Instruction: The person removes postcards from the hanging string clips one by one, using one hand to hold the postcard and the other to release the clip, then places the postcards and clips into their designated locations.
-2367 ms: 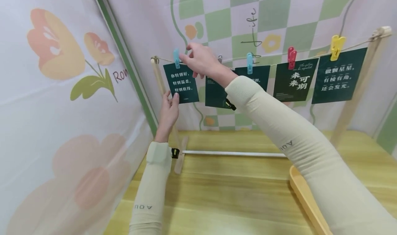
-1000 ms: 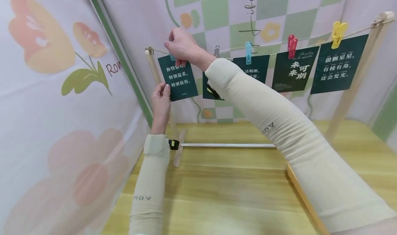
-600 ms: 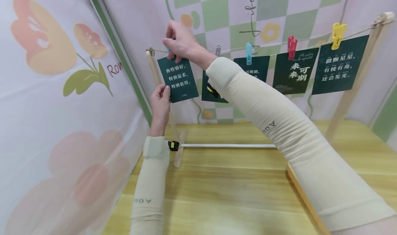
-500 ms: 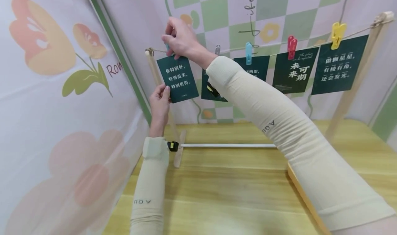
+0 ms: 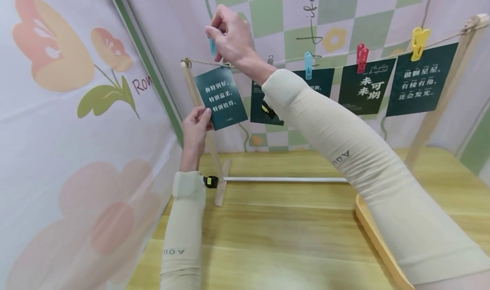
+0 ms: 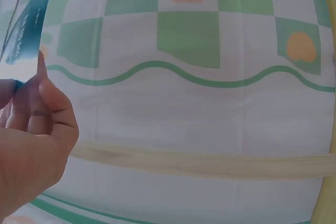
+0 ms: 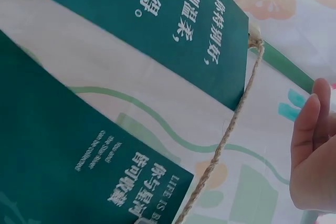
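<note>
Our right hand (image 5: 233, 37) has just lifted the blue clip (image 5: 212, 46) off the string (image 5: 204, 62) and pinches it above. So now no clip seems to hold the green card (image 5: 222, 98); our left hand (image 5: 195, 126) pinches its lower left edge, near the rack's left post (image 5: 189, 78).

From above, the head camera faces forward and down, taking in the bench (image 5: 283, 230) and row of cards (image 5: 365, 90). The left wrist camera looks closely past the left fingers (image 6: 56, 103) at the backdrop (image 6: 157, 114); the right wrist camera, tilted so the cord (image 7: 215, 159) runs diagonally, sits near the cards. All three share the head view's leftmost card (image 5: 221, 98).
</note>
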